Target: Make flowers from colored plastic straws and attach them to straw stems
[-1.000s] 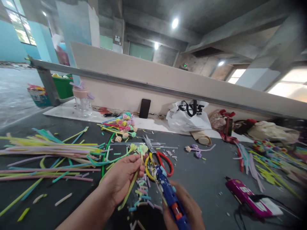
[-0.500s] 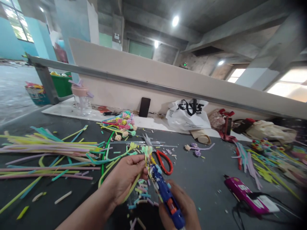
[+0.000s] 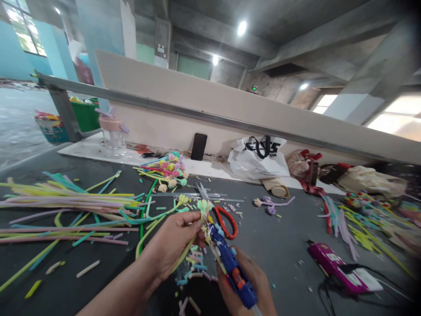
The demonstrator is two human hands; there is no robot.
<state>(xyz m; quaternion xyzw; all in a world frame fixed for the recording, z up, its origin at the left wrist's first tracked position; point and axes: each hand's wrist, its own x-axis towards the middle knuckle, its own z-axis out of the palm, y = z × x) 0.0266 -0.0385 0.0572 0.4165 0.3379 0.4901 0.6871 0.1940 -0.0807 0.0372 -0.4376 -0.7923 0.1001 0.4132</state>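
Observation:
Between the thumb and fingers of my left hand (image 3: 177, 239) is a pipe-cleaner flower (image 3: 204, 206) with pale green petals and a yellow-green stem that runs down past the palm. My right hand (image 3: 246, 278) is wrapped round a blue glue gun (image 3: 226, 259). Its nozzle points up and away, close to the base of the petals; whether it touches them I cannot make out. Red-handled scissors (image 3: 226, 223) lie just beyond the nozzle, blades pointing up and left. Short cut pipe-cleaner pieces (image 3: 197, 259) are scattered beneath my hands.
Long pipe cleaners (image 3: 75, 202) are heaped on the left. Finished flowers (image 3: 171, 169) lie at the back, near a leaning phone (image 3: 199, 146). A white bag (image 3: 258, 156) stands against the partition. On the right is a magenta corded device (image 3: 338, 265).
Both hands keep nearly the same pose. The glue gun has shifted very slightly down and right in view, and its nozzle stays by the flower.

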